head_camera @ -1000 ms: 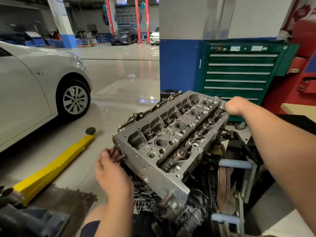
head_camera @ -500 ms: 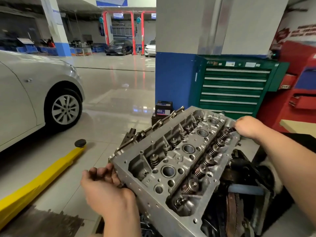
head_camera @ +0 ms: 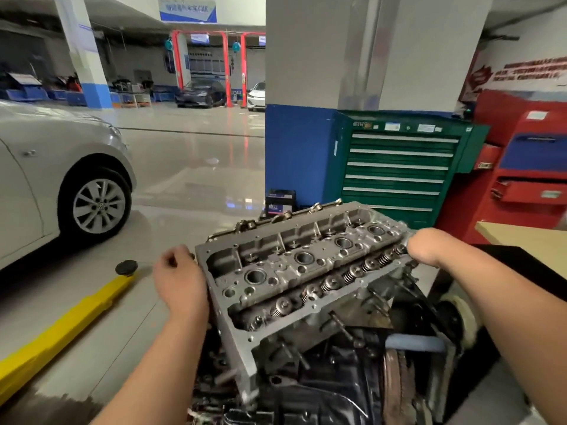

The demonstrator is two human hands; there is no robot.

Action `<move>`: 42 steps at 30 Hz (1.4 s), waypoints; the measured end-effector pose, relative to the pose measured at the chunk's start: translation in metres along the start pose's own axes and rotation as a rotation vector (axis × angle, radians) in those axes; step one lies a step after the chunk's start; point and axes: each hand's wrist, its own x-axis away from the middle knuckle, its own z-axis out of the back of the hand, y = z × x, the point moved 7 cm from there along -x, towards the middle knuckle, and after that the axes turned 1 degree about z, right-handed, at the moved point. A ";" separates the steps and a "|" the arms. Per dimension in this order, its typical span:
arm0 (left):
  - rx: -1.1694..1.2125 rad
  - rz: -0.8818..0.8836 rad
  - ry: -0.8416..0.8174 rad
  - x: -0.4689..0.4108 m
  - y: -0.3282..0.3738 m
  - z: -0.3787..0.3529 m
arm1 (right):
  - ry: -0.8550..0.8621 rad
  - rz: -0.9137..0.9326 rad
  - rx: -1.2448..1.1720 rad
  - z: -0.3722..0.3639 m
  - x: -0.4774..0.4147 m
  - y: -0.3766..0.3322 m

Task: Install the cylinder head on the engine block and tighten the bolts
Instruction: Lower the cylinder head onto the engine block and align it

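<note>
Cylinder head [head_camera: 306,271] faces valve-side up — long axis near-left to far-right.

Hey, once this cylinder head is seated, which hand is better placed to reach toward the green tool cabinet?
Probably the right hand: it grips the end of the cylinder head nearest the green tool cabinet. The left hand holds the opposite end, toward the silver car.

A silver car [head_camera: 46,179] stands parked at my ten o'clock; a yellow lift arm [head_camera: 61,326] lies at eight, a green tool cabinet [head_camera: 399,167] at one.
</note>
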 end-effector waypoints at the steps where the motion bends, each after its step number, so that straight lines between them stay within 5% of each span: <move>1: -0.102 -0.036 -0.080 -0.003 0.008 -0.004 | -0.011 0.004 -0.005 0.000 0.002 0.000; 9: -0.713 -0.308 -0.777 0.058 0.044 -0.015 | -0.081 0.020 0.087 -0.007 0.000 0.001; 17: -0.778 -0.387 -0.648 0.056 0.041 -0.023 | -0.134 0.040 0.049 -0.010 0.018 0.002; 37: -0.782 -0.414 -0.881 -0.010 0.045 -0.053 | -0.152 -0.081 -0.041 -0.017 0.073 0.009; 42: -1.023 -0.556 -0.757 0.015 0.072 -0.032 | -0.032 -0.151 -0.180 -0.015 0.092 0.016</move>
